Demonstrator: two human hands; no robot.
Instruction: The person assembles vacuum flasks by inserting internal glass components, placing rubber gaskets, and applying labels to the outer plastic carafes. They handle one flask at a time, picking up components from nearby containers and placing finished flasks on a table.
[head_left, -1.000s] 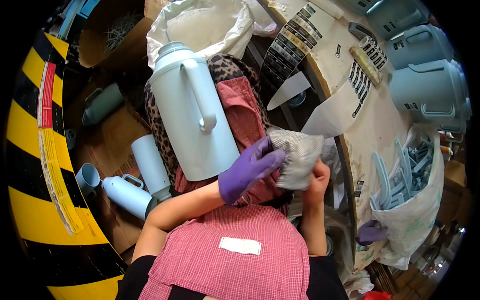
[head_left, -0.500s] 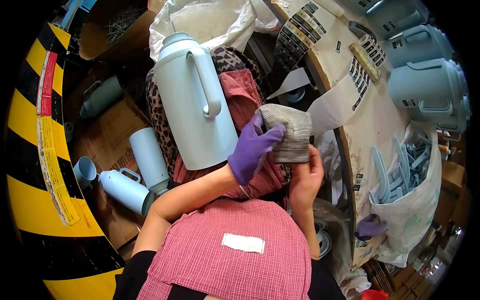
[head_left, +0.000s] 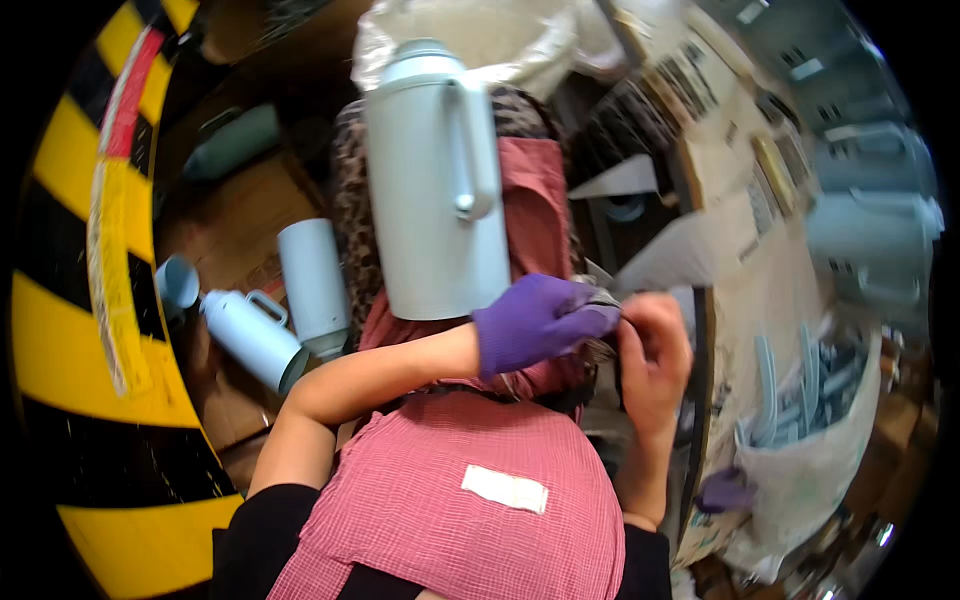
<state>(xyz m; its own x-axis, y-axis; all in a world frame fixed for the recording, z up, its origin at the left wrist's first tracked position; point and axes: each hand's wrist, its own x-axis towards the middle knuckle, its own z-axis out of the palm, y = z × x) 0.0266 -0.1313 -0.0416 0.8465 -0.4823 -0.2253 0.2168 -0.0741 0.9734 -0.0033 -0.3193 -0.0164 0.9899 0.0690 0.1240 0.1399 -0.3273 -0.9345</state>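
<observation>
My left hand [head_left: 545, 325], in a purple knitted glove, is closed around a small grey striped bundle that looks like folded cloth [head_left: 602, 298]. Most of the bundle is hidden by the glove. Bare and with curled fingers, my right hand [head_left: 657, 350] is right beside it, thumb and fingertips at the bundle's edge; blur hides what they pinch. Just beyond my left hand a large pale blue thermos jug [head_left: 430, 200] leans with its handle to the right. It rests over a leopard-print cover [head_left: 350, 160] and a red checked cloth [head_left: 535, 190].
Pale blue flask bodies [head_left: 250, 335] lie on cardboard at left, beside a yellow-and-black striped barrier [head_left: 110, 440]. At right, a worktable [head_left: 775, 270] bears label sheets and several blue jugs [head_left: 865, 235]. A white sack [head_left: 815, 470] of blue handles stands near its edge, a purple glove [head_left: 725, 490] beside it.
My hands have moved slightly right, and the left has turned over so its glove covers most of the grey bundle. The view has shifted, and the picture is blurrier.
</observation>
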